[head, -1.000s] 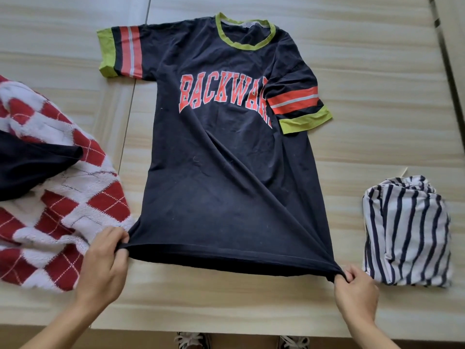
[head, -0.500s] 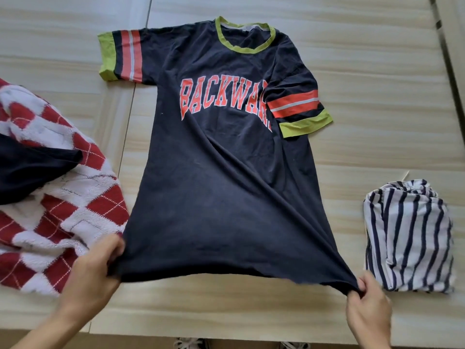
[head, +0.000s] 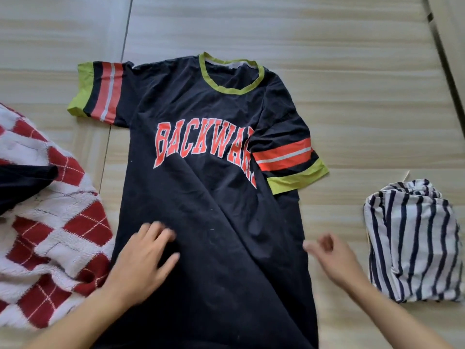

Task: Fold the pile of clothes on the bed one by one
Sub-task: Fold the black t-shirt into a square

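A black T-shirt (head: 206,197) with a green collar, striped sleeves and red lettering lies front-up on the wooden surface (head: 352,96). Its right sleeve is folded in over the chest and covers the end of the lettering. My left hand (head: 143,258) rests flat on the shirt's lower left part, fingers spread. My right hand (head: 329,255) hovers at the shirt's right edge, blurred, fingers loosely curled with nothing in them. The shirt's hem runs out of view at the bottom.
A red and white argyle knit (head: 50,243) lies bunched at the left with a dark garment (head: 22,182) on top. A folded white and navy striped piece (head: 412,243) sits at the right. A dark seam (head: 442,51) crosses the far right.
Both hands have let go of the shirt's hem corners. The shirt has been pulled nearer and lies flat. My left hand now presses on it; my right hand has moved up beside it.
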A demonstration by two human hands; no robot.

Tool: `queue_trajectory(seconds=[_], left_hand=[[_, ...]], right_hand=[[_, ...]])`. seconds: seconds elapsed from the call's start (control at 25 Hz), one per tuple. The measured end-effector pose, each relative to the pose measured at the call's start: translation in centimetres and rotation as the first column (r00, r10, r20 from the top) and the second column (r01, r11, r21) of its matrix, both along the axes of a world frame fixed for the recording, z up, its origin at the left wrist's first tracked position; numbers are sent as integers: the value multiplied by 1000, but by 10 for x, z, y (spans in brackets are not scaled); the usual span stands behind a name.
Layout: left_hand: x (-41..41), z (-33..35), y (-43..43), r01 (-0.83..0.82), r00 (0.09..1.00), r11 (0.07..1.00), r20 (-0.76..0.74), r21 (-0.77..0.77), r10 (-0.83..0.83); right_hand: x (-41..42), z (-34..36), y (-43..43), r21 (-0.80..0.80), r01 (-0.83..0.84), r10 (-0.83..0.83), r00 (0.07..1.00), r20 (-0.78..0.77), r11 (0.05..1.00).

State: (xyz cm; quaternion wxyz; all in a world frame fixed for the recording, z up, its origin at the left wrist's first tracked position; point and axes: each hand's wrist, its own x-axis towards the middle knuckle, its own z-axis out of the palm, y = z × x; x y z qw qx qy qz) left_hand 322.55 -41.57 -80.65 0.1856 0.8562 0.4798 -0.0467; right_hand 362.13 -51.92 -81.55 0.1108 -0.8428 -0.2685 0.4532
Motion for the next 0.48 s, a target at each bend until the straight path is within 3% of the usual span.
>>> queue_trajectory(seconds=[0.12, 0.2, 0.36, 0.48], left_hand=[[96, -19, 68, -30, 995, 996, 94, 86, 22], [146, -37, 101, -49, 994, 996, 103, 78, 41], [202, -59, 135, -73, 993, 997, 95, 32, 69], [214, -66, 143, -81, 992, 997, 100, 6, 80]], right_hand=[[28, -27, 101, 141, 291, -295, 955, 14, 946], [44, -43, 152, 189, 367, -382, 923, 52, 911], [66, -49, 206, 199, 258, -291, 944, 154, 945], [99, -29, 233, 346, 159, -247, 942, 227, 925]])
